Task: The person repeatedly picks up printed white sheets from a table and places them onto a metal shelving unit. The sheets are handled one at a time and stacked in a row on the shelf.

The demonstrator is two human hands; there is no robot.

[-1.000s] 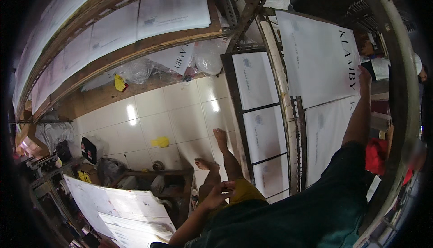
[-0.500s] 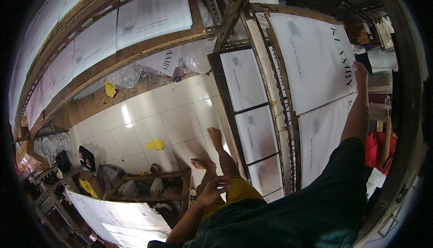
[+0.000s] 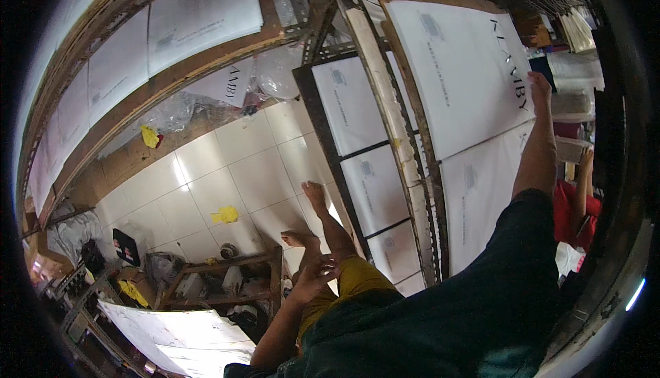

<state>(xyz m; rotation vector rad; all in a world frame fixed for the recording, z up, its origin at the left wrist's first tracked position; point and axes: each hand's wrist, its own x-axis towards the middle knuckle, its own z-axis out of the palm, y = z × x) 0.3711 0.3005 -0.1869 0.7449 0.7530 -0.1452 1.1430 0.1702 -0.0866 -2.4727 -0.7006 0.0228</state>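
My right hand (image 3: 541,91) reaches out along the right side, its fingers closed at the right edge of a white printed sheet (image 3: 457,79) with large dark letters. Part of the fingers is hidden at that edge. The sheet lies flat on a raised rack table, and a second white printed sheet (image 3: 474,192) lies nearer to me, under my right forearm. Low in front of my body, my left hand (image 3: 315,278) hangs above my yellow shorts, its fingers loosely bent and apart with nothing seen in them.
A lower dark-framed board (image 3: 325,120) holds several white printed panels. On the left runs a metal-edged rack (image 3: 165,79) with more sheets. Yellow cloth (image 3: 225,214) lies on the tiled floor, near a wooden frame (image 3: 275,275). Someone in red (image 3: 574,216) is at the right.
My view has shifted, so the racks and floor appear farther left. My right hand stays at the sheet's edge. The left hand's fingers look more spread, and a person's arm shows at the right.
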